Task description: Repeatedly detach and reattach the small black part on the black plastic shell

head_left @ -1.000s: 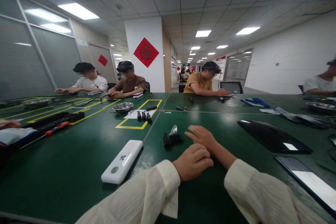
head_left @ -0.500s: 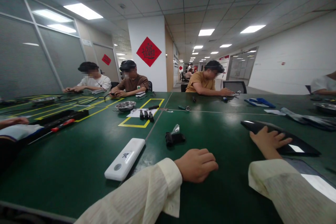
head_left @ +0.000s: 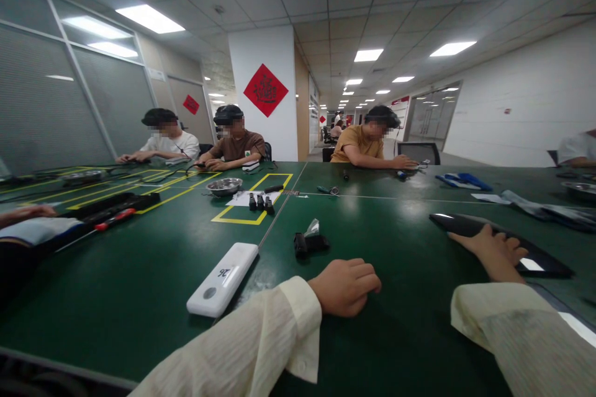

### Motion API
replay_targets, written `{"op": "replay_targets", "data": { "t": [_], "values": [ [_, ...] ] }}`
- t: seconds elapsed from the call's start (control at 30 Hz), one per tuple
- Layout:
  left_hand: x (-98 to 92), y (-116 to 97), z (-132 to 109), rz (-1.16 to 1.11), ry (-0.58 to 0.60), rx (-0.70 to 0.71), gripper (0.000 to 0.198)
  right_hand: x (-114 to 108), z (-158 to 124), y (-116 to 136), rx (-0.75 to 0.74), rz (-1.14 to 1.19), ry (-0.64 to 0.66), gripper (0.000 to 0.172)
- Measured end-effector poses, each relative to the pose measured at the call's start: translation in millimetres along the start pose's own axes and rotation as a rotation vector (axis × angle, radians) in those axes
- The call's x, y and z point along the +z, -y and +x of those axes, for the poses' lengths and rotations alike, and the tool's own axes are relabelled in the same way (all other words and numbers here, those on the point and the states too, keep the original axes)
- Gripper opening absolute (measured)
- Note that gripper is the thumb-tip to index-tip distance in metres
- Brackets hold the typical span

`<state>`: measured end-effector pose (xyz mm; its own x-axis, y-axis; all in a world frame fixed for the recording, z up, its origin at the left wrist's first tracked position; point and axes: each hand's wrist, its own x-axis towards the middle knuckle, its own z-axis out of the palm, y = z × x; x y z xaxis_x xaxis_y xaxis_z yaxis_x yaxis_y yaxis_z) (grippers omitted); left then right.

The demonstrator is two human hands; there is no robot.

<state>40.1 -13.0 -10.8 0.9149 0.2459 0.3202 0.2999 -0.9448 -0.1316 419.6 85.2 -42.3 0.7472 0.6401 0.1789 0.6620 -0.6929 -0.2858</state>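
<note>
On the green table, my left hand [head_left: 347, 288] rests palm down with its fingers curled loosely together; nothing shows in them. Just beyond it lies a small black plastic part [head_left: 311, 244] with a clear piece sticking up. A white oblong device [head_left: 223, 279] marked 26 lies further left. Over to the right, my right hand [head_left: 496, 251] lies on a glossy black curved panel [head_left: 542, 257], thumb stretched to the left and fingers apart and slightly bent. Below the right wrist, another dark flat piece [head_left: 554, 298] is partly covered by my sleeve.
Beyond stand a metal bowl [head_left: 224, 187] and several black parts [head_left: 261, 203] on paper inside yellow tape. A red-handled screwdriver [head_left: 115, 218] lies left, near another person's hand [head_left: 35, 213]. Blue items [head_left: 463, 182] and grey bags [head_left: 549, 209] lie right. Several people sit around the table.
My right hand has shifted to the right across the black panel, and its fingers are more bent. My left hand has moved slightly left and up. The view has tilted slightly.
</note>
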Motion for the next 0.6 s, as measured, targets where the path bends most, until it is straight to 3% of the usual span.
{"op": "replay_targets", "data": {
  "t": [0.23, 0.6],
  "values": [
    [-0.6, 0, 0, 0.003, 0.049, 0.002, 0.02, -1, 7, -4, 0.015, 0.031, 0.041, 0.094],
    [-1.7, -1, 0, -0.021, 0.08, -0.024, 0.023, -14, -1, -3, -0.061, -0.085, 0.068, 0.082]
  ]
}}
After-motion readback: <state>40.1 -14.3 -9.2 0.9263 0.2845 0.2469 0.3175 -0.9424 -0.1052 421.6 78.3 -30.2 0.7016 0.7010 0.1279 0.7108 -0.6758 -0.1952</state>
